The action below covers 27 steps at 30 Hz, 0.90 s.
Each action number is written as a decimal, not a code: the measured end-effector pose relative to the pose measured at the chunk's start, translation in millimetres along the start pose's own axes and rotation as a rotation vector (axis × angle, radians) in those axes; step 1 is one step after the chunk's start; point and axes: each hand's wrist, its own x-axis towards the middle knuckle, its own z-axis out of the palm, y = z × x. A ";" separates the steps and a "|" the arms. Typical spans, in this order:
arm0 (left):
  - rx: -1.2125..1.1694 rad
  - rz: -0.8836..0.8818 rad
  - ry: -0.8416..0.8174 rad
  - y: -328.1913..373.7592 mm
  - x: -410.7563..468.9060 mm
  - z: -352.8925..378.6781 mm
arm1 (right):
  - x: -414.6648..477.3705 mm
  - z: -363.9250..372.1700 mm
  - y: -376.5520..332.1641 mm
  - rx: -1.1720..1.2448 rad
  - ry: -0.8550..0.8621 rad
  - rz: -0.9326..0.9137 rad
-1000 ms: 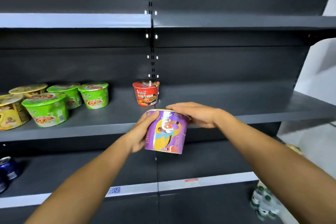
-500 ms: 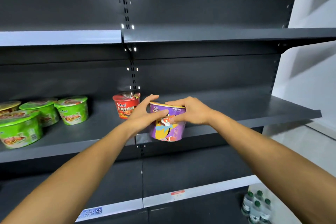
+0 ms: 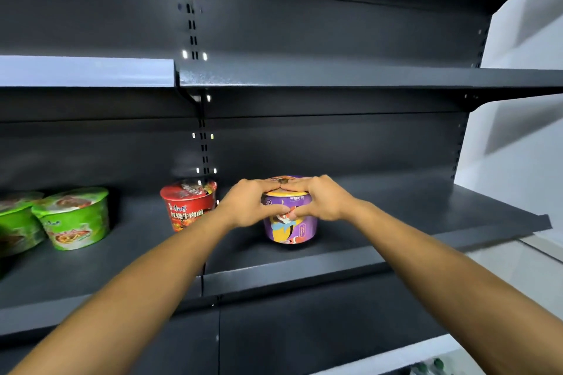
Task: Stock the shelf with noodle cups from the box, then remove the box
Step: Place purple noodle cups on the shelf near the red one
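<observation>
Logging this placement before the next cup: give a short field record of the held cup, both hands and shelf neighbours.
cup: purple paper noodle cup, upright on dark metal shelf
left hand: grips cup's left side
right hand: grips cup's right side
neighbour: red noodle cup, left of it, apart
further left: green noodle bowls

Green-capped bottles [image 3: 437,363]; white wall [image 3: 518,146]
</observation>
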 end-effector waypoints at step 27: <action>0.145 -0.104 -0.079 -41.4 131.3 74.4 | 80.3 3.4 144.1 -0.143 0.005 -0.001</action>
